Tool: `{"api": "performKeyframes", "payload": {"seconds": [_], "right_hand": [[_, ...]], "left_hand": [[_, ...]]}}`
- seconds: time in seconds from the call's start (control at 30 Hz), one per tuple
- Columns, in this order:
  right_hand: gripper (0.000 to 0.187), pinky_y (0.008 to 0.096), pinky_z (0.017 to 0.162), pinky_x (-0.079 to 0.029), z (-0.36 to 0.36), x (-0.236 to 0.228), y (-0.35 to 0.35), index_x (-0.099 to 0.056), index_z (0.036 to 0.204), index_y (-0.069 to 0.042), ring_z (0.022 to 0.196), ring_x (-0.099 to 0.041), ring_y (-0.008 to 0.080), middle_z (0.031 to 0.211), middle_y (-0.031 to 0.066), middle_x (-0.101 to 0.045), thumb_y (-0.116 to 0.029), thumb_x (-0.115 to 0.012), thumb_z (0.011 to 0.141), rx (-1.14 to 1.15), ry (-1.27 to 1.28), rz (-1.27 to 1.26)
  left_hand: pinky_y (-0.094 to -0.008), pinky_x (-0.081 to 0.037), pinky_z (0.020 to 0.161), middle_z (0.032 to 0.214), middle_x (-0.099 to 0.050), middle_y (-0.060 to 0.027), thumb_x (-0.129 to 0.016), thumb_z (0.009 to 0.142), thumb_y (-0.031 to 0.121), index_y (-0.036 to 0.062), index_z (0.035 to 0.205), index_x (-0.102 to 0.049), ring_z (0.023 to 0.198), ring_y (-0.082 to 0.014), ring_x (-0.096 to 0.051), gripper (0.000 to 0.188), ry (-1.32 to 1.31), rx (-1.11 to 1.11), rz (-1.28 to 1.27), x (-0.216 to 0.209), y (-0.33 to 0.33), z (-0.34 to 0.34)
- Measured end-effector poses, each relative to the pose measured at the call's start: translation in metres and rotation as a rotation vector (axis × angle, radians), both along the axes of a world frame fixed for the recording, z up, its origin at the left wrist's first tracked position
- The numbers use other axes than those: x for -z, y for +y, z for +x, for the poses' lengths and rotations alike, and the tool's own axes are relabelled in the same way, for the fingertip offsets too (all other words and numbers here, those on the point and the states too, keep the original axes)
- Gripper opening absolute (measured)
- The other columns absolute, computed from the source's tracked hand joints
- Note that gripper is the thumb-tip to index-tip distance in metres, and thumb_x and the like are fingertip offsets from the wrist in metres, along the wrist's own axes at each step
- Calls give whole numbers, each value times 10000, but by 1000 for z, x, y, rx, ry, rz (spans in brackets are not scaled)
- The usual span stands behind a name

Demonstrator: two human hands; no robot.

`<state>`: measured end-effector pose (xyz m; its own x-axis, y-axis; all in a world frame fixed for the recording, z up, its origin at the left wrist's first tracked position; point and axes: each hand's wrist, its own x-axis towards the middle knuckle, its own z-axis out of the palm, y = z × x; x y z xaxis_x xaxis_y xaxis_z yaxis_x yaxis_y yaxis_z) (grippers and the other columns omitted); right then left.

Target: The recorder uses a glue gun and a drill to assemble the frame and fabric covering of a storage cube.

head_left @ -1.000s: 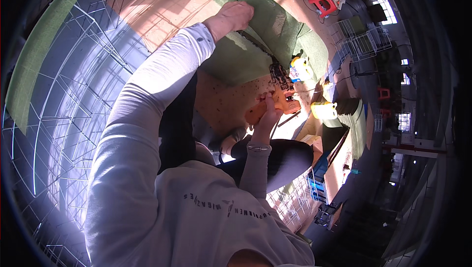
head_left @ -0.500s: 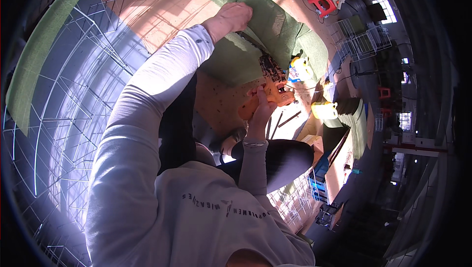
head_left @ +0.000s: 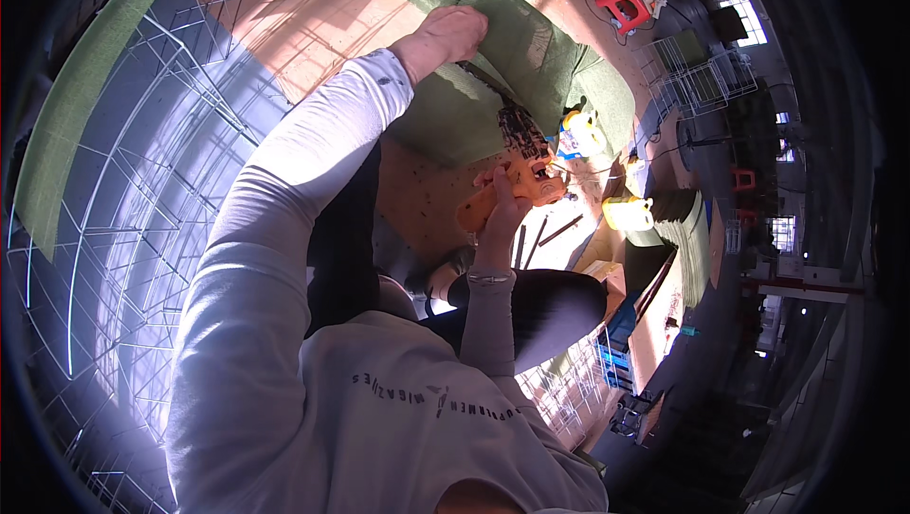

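Resting at the frame's upper centre, our left hand point(head_left: 451, 36) lies curled on green sheeting point(head_left: 450, 124); whether its hidden fingers pinch the material, we cannot tell. Just right of centre, our right hand point(head_left: 504, 215) wraps around an orange tool point(head_left: 525, 189), its dark, mottled end pointing up toward the sheeting, while a red stool point(head_left: 636, 15) shows at upper right.

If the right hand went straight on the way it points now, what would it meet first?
Past the orange tool that the right hand holds, probably the green sheet first, though depth is unclear.
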<state>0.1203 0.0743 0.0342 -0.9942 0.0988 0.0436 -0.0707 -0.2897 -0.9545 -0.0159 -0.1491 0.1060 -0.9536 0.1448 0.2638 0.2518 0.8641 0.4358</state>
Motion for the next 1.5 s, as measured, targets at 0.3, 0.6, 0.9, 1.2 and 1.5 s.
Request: {"api": "performKeyframes", "payload": {"seconds": [0.3,0.6,0.9,1.2,1.5], "right_hand": [[103,274,604,-447,0,-3,-2,-527,899,9,634,-546,169,730,63,-544,-38,-565,815,-37,24,0],[132,272,626,-441,1,-8,-11,-509,927,-8,637,-535,163,711,57,-535,-25,-562,807,-91,-5,-16],[189,258,602,-459,-6,-8,-35,-492,957,20,623,-555,148,750,59,-539,23,-572,786,-132,-53,-88],[202,259,598,-457,-9,-4,-29,-494,968,8,614,-551,151,743,54,-533,27,-572,783,-122,-59,-99],[188,258,582,-458,-9,-13,-47,-495,954,17,609,-547,149,745,55,-533,33,-572,783,-174,-33,-119]], "left_hand": [[-347,-453,803,876,-615,-79,-601,696,115,108,829,-608,933,-257,-568,133,-3,1,14,4,0,-1],[-332,-471,749,839,-614,-74,-625,673,68,103,800,-615,875,-255,-582,131,36,64,40,10,-6,-7],[-325,-473,726,814,-610,-83,-638,659,50,104,773,-627,849,-252,-589,126,70,73,70,10,-6,-4],[-316,-465,737,814,-602,-77,-638,659,25,97,770,-623,851,-248,-580,133,-19,91,99,16,-17,-11],[-311,-468,722,813,-601,-91,-658,651,16,92,764,-627,852,-246,-579,140,-19,76,93,14,-29,-7]]}}
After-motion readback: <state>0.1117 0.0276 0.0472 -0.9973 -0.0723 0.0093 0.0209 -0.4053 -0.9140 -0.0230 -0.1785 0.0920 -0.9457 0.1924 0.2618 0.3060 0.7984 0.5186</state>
